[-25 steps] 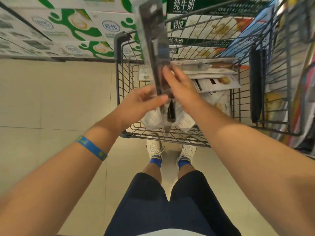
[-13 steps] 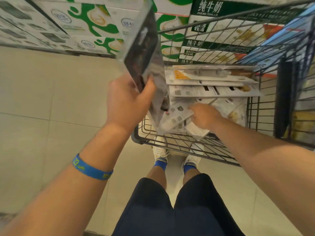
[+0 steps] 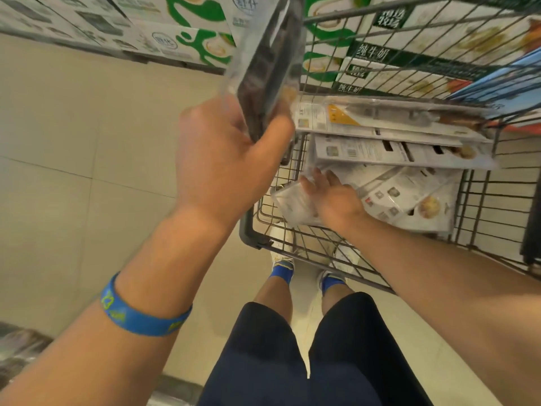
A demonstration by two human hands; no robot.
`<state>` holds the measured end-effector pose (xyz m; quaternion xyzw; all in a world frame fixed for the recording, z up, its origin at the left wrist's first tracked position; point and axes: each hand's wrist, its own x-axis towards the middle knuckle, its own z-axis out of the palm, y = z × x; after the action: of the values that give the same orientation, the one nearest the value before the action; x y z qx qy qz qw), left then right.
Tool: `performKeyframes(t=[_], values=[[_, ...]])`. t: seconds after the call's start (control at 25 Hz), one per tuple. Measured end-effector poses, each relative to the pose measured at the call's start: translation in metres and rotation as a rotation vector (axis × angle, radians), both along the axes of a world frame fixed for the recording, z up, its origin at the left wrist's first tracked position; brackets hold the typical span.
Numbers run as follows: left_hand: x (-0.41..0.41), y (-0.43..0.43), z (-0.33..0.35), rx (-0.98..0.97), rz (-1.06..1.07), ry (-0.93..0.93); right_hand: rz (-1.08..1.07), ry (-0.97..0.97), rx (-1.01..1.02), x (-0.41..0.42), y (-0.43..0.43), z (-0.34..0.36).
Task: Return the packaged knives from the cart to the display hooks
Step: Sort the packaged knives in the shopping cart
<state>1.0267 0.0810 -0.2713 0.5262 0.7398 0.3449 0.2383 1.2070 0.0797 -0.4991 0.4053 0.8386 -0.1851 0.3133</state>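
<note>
Left hand is raised, fingers and thumb clamped round the lower end of a dark knife pack. The pack rises tilted above the knuckles.

Right hand is low inside the cart, fingers loosely spread and resting on a small clear pack under its fingertips. No closed grip seen. More knife packs lie stacked just beyond that hand.

Display hooks are not in view.

Judged step: gathering a second pack. It is best done by pinching the clear pack at one edge and lifting it straight off the wire floor without dragging its neighbours. The left grip needs to be firm, since slick plastic may slip.
</note>
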Motion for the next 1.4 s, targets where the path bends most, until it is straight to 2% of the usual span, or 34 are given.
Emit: performKeyframes(t=[0.16,0.28,0.44,0.6,0.68,0.8,0.92,1.0,1.12,1.2,1.32,1.4], values=[[-0.001,-0.019,-0.011,-0.168,0.056,-0.068,-0.220,0.210,0.038,0.015,0.012,0.039],[-0.005,-0.033,-0.005,-0.230,0.091,-0.098,-0.613,0.399,-0.030,0.027,0.024,0.087],[-0.016,-0.048,0.010,-0.337,0.256,-0.131,-0.994,0.696,-0.020,0.042,0.044,0.156],[-0.021,-0.070,0.011,-0.703,0.081,-0.039,-1.620,0.994,-0.134,0.054,0.059,0.207],[-0.026,-0.071,0.008,-0.786,0.088,-0.045,-1.808,1.158,-0.231,0.061,0.057,0.224],[-0.035,-0.061,0.013,-0.780,0.133,-0.093,-1.829,1.260,-0.293,0.063,0.046,0.242],[-0.034,-0.052,0.027,-0.687,0.127,-0.142,-1.881,1.233,-0.277,0.062,0.037,0.260],[-0.029,-0.047,0.035,-0.569,0.057,0.005,-1.902,1.203,-0.258,0.062,0.029,0.270],[-0.010,-0.040,0.057,-0.344,-0.022,0.303,-1.927,1.291,-0.252,0.063,0.006,0.279],[0.012,-0.040,0.070,-0.250,-0.157,0.395,-1.975,1.274,-0.209,0.065,-0.013,0.277],[0.035,-0.054,0.070,-0.363,-0.402,0.484,-2.086,1.145,-0.159,0.069,-0.034,0.271],[0.038,-0.064,0.059,-0.441,-0.474,0.486,-2.139,1.021,-0.111,0.075,-0.036,0.265]])
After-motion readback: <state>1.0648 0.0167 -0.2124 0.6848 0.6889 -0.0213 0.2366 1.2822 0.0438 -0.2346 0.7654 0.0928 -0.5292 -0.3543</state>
